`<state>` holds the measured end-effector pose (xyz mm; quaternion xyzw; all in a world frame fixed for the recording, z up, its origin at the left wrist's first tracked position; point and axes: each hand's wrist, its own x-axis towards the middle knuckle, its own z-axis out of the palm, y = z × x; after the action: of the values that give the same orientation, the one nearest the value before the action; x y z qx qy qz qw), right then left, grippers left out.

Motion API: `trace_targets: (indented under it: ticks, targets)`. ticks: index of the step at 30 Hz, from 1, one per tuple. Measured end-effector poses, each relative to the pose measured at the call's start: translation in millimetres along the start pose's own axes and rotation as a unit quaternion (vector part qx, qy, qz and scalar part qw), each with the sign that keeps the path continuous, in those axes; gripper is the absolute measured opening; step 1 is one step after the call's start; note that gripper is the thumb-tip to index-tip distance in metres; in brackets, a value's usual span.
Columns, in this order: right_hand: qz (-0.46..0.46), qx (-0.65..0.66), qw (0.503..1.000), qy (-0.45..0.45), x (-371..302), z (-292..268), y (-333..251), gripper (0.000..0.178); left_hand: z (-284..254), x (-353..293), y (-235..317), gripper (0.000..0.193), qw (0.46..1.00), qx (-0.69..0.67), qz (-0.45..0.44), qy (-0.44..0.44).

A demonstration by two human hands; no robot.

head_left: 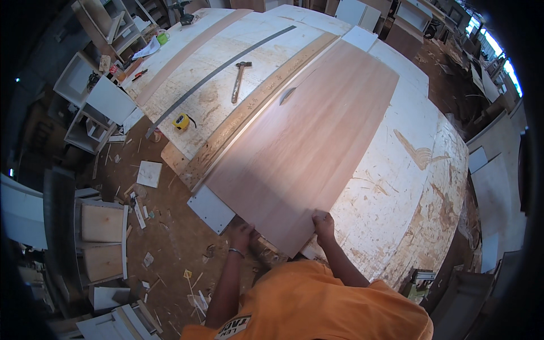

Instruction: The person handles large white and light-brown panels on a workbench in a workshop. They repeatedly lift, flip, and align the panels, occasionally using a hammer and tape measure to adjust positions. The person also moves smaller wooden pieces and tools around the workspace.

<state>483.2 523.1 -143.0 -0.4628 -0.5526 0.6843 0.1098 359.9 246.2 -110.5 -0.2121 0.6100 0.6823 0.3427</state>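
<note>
A broad reddish-brown wooden panel (306, 141) is laid flat on the white, scuffed table (396, 187), its near end turned toward the orange-shirted wearer. Its near right corner is held in the right hand (323, 225), that grip closed over the edge. The left hand (242, 237) is placed at the near edge, blurred and shadowed; whether its grip is closed on the panel cannot be told. A white board (208, 211) is partly covered by the panel's near left corner. On the panel's left, a long yellow-brown strip (267, 96) is seen, then a hammer (241, 82) and a yellow tape measure (181, 122). Containers noted: by the table's far left, a small bottle (118, 73), orange-tinted, its contents too small to be identified; beyond the left edge, a white open-fronted cabinet (69, 75), its interior only partly seen. At lower left, a two-bay box (125, 241) is found on the floor side, pale wooden bottoms exposed in both bays.
</note>
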Motion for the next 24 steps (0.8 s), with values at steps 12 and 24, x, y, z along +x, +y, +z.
trace_targets:
  ticks: [12, 24]
  targets:
    - [-0.076, 0.135, 0.981, 0.118, 86.0, -5.5, -49.1, 0.019, 106.7, 24.5, 15.8, 0.025, 0.994, 0.014, -0.006, -0.111]
    - [-0.099, 0.134, 0.968, 0.19, 191.1, -41.7, -111.6, 0.015, 223.8, 85.1, 56.6, 0.03, 0.994, 0.041, -0.001, -0.098]
